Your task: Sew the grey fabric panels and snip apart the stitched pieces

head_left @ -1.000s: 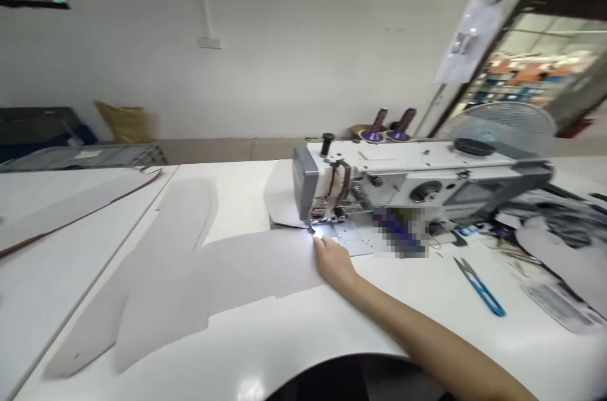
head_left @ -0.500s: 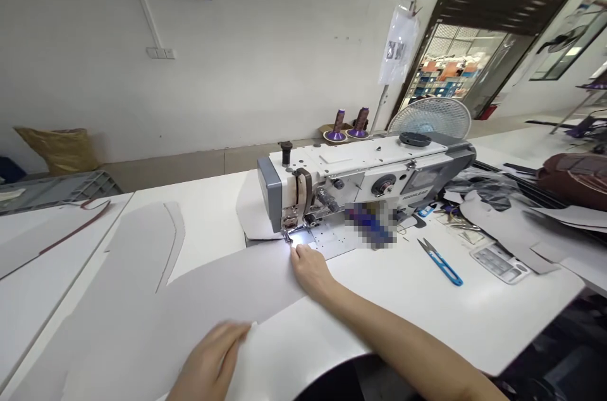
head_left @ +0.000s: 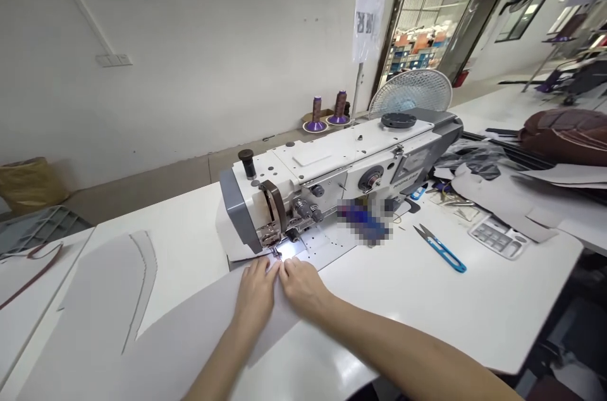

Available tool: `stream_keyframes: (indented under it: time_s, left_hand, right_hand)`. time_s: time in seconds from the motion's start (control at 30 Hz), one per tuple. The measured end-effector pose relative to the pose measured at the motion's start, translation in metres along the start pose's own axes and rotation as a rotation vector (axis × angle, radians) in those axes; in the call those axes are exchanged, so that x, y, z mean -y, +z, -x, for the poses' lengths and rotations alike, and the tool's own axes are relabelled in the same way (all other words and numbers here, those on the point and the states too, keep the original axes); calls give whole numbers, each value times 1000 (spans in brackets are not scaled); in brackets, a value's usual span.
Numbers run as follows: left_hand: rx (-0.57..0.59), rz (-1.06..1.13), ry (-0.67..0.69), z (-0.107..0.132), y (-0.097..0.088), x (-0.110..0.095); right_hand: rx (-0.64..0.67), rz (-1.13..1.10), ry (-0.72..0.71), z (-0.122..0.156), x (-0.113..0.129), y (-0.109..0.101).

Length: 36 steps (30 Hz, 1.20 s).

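A long pale grey cut panel (head_left: 190, 319) lies across the white table (head_left: 427, 306) and runs in under the presser foot (head_left: 274, 252) of an industrial sewing machine (head_left: 332, 176). My left hand (head_left: 256, 293) and my right hand (head_left: 301, 284) sit side by side on the panel, with the fingertips of both pressing it just in front of the lit foot. The needle's point is too small to make out.
Blue-handled thread snips (head_left: 441, 250) and a grey plastic organiser (head_left: 497, 236) lie to the right, beyond a blurred patch (head_left: 363, 222). Cut pieces (head_left: 478, 183) are piled behind them. Purple-based thread spools (head_left: 316, 116) and a fan (head_left: 410, 94) stand behind the machine.
My left hand has moved up from the lower left to sit beside my right hand at the foot. The view has swung, so the machine appears further left and lower.
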<state>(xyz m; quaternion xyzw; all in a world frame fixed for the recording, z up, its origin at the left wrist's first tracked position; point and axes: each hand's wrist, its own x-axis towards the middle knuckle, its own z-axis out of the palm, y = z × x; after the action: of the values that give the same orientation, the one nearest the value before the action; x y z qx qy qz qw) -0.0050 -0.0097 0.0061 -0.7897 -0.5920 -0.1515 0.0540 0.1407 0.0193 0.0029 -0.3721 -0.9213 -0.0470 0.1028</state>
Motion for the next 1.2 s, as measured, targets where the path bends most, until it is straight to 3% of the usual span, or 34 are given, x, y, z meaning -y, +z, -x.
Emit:
stream_keyframes:
  time_s: [0.07,0.23,0.3,0.5,0.67,1.2]
  left_hand:
    - [-43,-23,18,0,3,0]
    - [-179,-57,50,3,12,2]
    - [-190,-49,46,4,12,2]
    - [-134,-42,43,3,11,3]
    - [-161,-42,55,3,12,3]
    - [-125,-14,38,1,9,3]
  right_hand:
    - [14,-42,58,0,-1,0]
    - [78,-246,398,-5,-5,-6]
    - [96,-302,435,-7,-5,-8]
    - [93,-209,340,-11,2,-4]
    - [119,-145,199,-13,3,-2]
    - [120,-122,132,-15,-1,0]
